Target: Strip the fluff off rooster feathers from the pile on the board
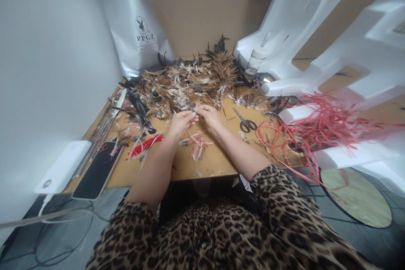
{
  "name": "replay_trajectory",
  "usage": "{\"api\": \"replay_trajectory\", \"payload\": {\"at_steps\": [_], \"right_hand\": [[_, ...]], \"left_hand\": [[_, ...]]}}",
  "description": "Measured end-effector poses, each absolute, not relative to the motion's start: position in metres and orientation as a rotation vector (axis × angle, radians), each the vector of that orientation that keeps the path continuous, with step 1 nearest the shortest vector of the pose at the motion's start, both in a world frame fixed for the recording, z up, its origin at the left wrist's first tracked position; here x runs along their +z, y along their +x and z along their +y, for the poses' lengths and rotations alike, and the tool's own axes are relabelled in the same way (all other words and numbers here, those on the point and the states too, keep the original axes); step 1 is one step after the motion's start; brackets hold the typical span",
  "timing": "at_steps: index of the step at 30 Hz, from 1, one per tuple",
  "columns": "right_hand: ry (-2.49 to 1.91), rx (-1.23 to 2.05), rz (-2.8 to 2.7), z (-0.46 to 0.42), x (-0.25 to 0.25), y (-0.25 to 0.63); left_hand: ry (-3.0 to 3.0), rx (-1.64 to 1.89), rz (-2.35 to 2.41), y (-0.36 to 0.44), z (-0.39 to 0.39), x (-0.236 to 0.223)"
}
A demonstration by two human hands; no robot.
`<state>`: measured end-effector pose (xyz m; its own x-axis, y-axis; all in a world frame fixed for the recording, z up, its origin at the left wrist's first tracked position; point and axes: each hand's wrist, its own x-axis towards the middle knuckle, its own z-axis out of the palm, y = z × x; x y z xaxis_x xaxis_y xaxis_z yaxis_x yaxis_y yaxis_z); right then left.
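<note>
My left hand (183,124) and my right hand (208,116) meet at the fingertips over the middle of the wooden table. Both are closed in a pinch around a small greyish feather (194,106), whose lower end the fingers hide. Just beyond them spreads a large pile of brown, cream and black feathers (186,82). Below the hands lie pink and white ribbon scraps (198,141). Dark-handled scissors (247,124) rest to the right of my right hand, apart from it.
To the left are a red strip (144,147), a phone (96,171) and a white power bank (65,164) with a cable. A silver bag (133,29) stands behind. On the right, pink ribbons (335,122) hang over white foam pieces (297,21), near a jar (255,61).
</note>
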<state>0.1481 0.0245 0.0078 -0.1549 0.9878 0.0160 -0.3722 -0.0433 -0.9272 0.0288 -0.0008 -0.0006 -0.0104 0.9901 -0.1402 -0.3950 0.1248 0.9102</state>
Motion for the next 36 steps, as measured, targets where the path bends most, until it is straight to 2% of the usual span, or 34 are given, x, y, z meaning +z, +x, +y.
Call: {"api": "replay_trajectory", "payload": {"at_steps": [6,9,14,23,31,36], "right_hand": [[-0.843,1.51,-1.094,0.026,0.005,0.146],[-0.899,1.457,-1.161,0.03,0.008,0.15],[-0.987,1.126,-1.52,0.038,0.006,0.162],[-1.192,0.668,-2.149,0.03,0.006,0.16],[-1.468,0.381,-2.329,0.03,0.014,0.138],[-1.315,0.236,-2.26,0.032,0.012,0.143]], "left_hand": [[0.887,1.324,1.086,0.024,0.0,0.001],[0.793,1.451,1.069,0.013,0.004,0.005],[0.556,1.731,0.94,-0.011,0.013,0.012],[0.45,1.731,0.904,-0.02,0.015,0.011],[0.492,1.701,0.88,-0.017,0.011,0.016],[0.517,1.681,0.872,-0.017,0.011,0.016]]}}
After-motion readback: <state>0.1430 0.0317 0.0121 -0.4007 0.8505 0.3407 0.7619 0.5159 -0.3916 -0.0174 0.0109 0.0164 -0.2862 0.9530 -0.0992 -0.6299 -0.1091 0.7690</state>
